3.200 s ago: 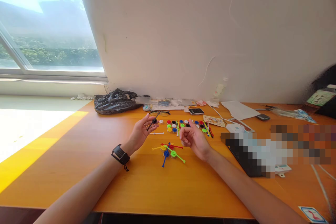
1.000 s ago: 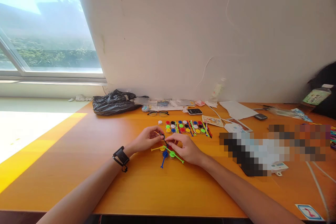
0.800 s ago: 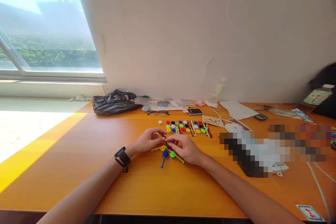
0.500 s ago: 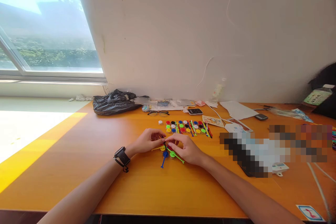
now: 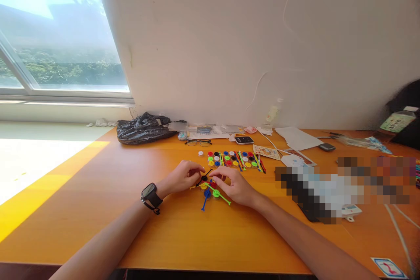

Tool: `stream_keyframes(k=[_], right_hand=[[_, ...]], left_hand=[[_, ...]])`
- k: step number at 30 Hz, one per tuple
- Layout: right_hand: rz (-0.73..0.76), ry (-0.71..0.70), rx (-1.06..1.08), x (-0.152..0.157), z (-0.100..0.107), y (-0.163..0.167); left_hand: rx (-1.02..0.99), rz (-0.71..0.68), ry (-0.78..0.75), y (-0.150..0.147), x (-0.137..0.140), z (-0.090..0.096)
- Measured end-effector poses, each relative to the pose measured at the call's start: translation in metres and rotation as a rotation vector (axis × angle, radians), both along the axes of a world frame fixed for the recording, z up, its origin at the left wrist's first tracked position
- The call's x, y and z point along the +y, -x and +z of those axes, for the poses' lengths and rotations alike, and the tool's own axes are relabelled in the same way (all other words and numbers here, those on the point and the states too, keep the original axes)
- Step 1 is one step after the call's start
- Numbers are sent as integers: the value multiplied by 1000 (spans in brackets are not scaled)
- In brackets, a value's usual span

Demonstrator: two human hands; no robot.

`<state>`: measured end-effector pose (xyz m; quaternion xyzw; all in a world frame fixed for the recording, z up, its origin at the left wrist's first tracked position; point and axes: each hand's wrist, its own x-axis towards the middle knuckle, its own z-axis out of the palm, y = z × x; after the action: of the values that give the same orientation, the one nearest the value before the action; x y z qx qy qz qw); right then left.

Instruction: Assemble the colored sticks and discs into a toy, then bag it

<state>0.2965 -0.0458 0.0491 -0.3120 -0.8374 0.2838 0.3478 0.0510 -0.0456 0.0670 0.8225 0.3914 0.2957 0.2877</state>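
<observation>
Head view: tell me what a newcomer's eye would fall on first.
Probably the bright cluster of coloured arrow spinners, low in the middle between the left hand and the right hand. Just beyond it, rows of multicoloured discs stand out. The bright window at upper left also draws the eye.

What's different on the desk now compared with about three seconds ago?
The black spinner, then held up in the left hand, has moved right and down to the far side of the yellow spinner. The left hand's grip looks loosened, though fingertips may still touch it. The right hand has moved left, in close. The blue spinner, glasses and black bag stayed put.
</observation>
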Motion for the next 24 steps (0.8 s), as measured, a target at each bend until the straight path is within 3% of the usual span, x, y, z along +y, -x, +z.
stream_keyframes(k=[7,13,24], right_hand=[[-44,-68,-49,1,1,-2],[13,-119,-115,0,1,-2],[54,-82,-158,-2,1,-2]], left_hand=[[-22,-3,53,1,1,-4],[-52,-21,83,2,3,-8],[-59,10,45,5,8,-14]])
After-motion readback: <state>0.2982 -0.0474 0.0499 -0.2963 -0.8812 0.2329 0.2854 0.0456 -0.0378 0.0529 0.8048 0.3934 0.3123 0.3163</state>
